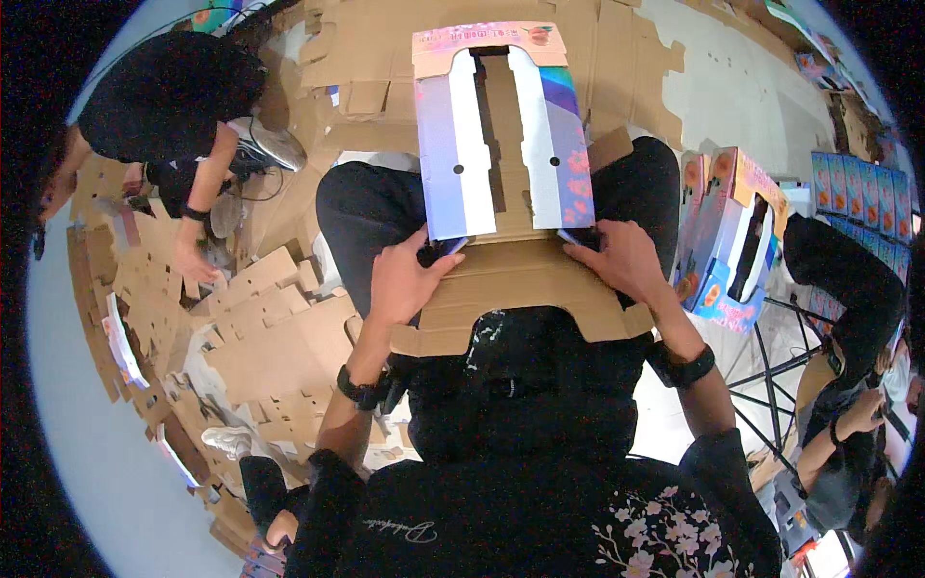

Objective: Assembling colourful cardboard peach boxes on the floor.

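Observation:
A partly folded cardboard gift box point(441, 197) lies between my knees, printed purple, blue and pink outside, with white strips along its long central opening. Its far end is folded up, and its near end flap point(520, 289) extends brown side up toward my body. My left hand point(409, 279) grips the near left corner, thumb against a small side tab. At the near right corner my right hand point(624, 260) pinches the matching tab. The fingertips under the box are hidden.
Finished-looking boxes point(732, 231) stand to my right beside a black tripod-like frame point(771, 385). Flat brown cardboard sheets point(279, 356) cover the floor at left. A co-worker point(173, 106) bends over them at far left; other people sit at lower right and lower left.

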A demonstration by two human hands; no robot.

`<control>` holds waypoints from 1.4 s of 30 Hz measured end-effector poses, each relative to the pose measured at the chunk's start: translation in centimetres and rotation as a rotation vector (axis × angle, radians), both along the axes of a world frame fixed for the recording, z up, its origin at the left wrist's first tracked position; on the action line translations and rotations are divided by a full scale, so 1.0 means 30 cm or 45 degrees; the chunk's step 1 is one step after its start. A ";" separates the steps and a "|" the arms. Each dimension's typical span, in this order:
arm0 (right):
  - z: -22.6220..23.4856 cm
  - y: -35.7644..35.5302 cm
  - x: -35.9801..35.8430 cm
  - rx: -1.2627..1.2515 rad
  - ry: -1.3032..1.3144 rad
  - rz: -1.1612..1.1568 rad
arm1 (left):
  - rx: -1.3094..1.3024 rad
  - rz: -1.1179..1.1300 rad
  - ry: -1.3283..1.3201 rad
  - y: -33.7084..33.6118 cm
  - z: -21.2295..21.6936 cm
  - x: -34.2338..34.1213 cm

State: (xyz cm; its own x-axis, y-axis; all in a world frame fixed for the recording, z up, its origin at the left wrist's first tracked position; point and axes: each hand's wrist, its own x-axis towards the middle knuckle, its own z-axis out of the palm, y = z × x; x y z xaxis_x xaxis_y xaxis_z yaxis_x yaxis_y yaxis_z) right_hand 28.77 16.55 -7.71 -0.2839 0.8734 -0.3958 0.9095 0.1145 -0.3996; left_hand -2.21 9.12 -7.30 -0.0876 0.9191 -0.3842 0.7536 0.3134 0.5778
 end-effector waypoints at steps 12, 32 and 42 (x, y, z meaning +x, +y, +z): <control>-0.165 0.205 0.001 -0.369 0.353 0.107 | -0.008 -0.126 -0.296 0.180 -0.191 -0.092; 0.016 0.141 0.144 -0.655 0.736 0.286 | -0.144 -0.112 -0.658 0.040 -0.039 -0.223; -0.068 0.199 -0.034 -0.071 0.732 -0.231 | 0.375 0.365 -0.810 0.167 -0.169 -0.152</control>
State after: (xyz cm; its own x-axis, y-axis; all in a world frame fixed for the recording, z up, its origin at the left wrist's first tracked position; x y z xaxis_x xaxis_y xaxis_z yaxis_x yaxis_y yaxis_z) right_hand 27.74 22.53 -9.76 -0.3142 0.9102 -0.2697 0.5491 -0.0575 -0.8338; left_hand -6.77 14.13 -12.36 -0.1820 0.9662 -0.1826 0.1591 0.2122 0.9642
